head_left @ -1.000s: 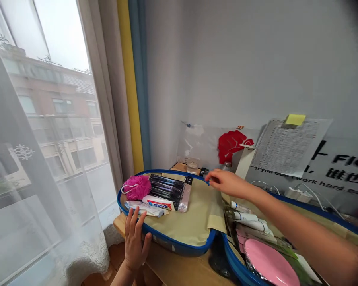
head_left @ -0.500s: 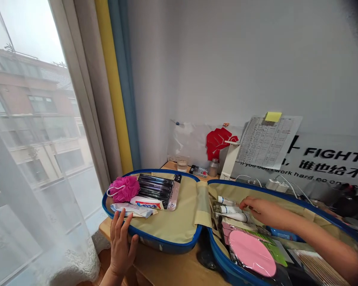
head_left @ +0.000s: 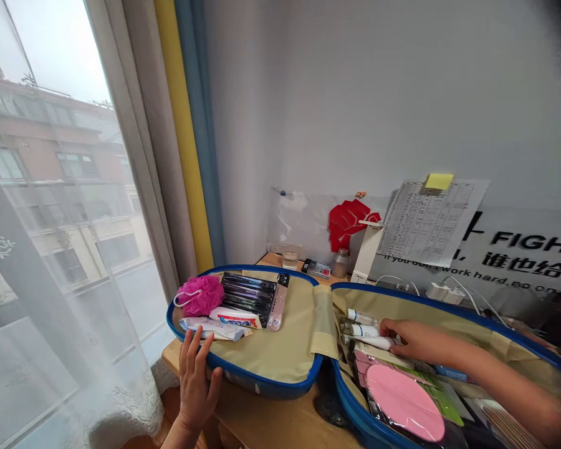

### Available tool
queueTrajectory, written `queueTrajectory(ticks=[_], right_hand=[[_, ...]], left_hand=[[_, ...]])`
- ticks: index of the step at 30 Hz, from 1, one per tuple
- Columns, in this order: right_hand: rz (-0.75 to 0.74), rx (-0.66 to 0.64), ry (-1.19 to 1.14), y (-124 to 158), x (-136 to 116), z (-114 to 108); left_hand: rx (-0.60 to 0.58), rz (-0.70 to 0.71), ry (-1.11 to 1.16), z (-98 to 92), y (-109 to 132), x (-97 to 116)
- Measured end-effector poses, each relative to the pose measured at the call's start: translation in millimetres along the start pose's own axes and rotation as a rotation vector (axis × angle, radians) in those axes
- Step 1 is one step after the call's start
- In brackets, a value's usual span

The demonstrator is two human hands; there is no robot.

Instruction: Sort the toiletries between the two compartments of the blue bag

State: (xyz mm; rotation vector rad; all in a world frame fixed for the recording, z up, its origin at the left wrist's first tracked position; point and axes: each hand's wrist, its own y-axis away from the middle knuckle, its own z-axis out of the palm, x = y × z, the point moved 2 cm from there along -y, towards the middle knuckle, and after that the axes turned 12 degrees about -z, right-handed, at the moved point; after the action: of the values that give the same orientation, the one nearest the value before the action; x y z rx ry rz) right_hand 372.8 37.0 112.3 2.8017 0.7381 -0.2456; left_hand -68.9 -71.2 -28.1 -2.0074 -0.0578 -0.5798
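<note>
An open blue suitcase lies on a wooden table, its left half (head_left: 280,388) lined in beige. My left hand (head_left: 195,381) rests flat on that half's near rim, fingers spread. In the left half lie a pink bath pouf (head_left: 201,294), a black toothbrush pack (head_left: 255,295), a toothpaste tube (head_left: 236,317) and a white packet (head_left: 210,328). My right hand (head_left: 414,338) reaches into the right half (head_left: 355,423) and touches small white tubes (head_left: 367,329). A pink round lid (head_left: 404,402) lies in front of that hand.
A window with a sheer curtain (head_left: 51,312) fills the left side. Against the back wall stand a glass cup (head_left: 290,257), a small bottle (head_left: 340,263), a red fist cutout (head_left: 350,221) and a printed sheet (head_left: 427,221). Cables and chargers (head_left: 442,290) lie behind the suitcase.
My right hand moved from the far rim of the left half down into the right half, onto the white tubes. My left hand stayed on the near rim. The view shifted slightly.
</note>
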Motion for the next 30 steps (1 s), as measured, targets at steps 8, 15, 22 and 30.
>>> queueTrajectory(ticks=[8,15,22,30], right_hand=[[-0.009,0.005,-0.001,-0.9,0.6,0.7],[0.011,0.048,-0.037,7.5,1.5,-14.1],[-0.147,0.046,-0.194,-39.7,-59.5,-44.1],[-0.247,-0.114,-0.185,-171.5,-193.8,-1.7]], left_hand=[[-0.014,-0.026,0.004,1.6,1.9,-2.1],[-0.009,0.004,0.023,-0.1,-0.5,2.6],[-0.004,0.017,0.023,-1.1,-1.9,5.9],[-0.007,0.026,0.007,-1.5,-1.6,7.1]])
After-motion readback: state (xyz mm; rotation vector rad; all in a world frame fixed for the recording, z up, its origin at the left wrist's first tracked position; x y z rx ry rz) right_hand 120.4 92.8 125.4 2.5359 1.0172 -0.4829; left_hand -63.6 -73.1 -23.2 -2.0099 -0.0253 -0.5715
